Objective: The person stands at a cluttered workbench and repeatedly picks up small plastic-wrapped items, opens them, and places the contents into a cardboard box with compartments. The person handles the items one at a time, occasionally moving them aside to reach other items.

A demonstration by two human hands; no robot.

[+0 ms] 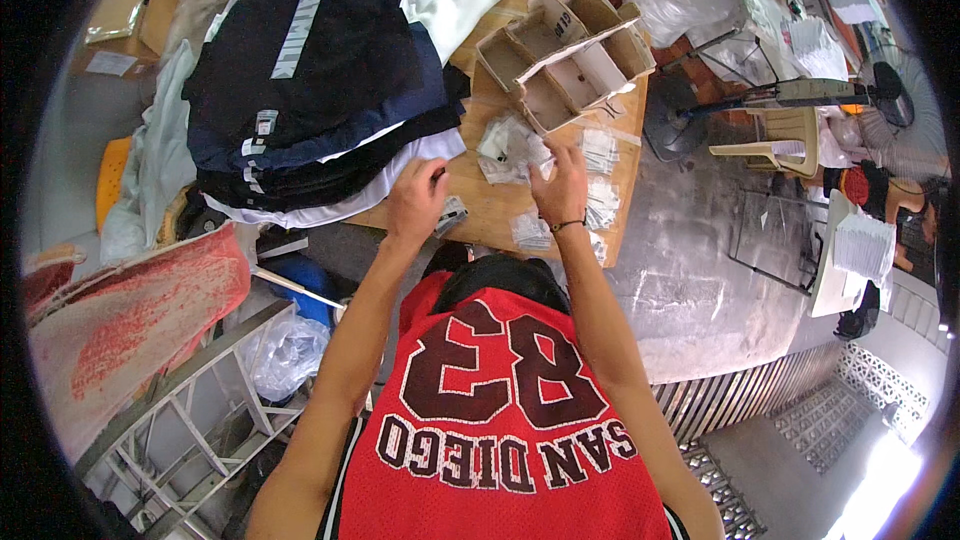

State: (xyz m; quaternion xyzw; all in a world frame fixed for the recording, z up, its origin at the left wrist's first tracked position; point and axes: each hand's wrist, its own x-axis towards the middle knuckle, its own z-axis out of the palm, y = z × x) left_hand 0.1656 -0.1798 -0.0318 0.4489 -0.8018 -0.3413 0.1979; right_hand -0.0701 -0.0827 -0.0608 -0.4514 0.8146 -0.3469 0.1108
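My left hand is closed beside the folded shirts, its fingertips around a small dark thing too small to name. To its right, my right hand has its thumb and fingers bent at the edge of a clear plastic bag with white pieces in it; the exact grip is partly hidden. A tall pile of folded shirts, black, navy and white, covers the table's left side. Small white packets lie in stacks right of my right hand. A small packet rests near my left hand.
A divided cardboard box stands at the back of the wooden table. On the right are a black fan, a beige plastic chair and another table with stacked white sheets. A metal ladder leans at lower left.
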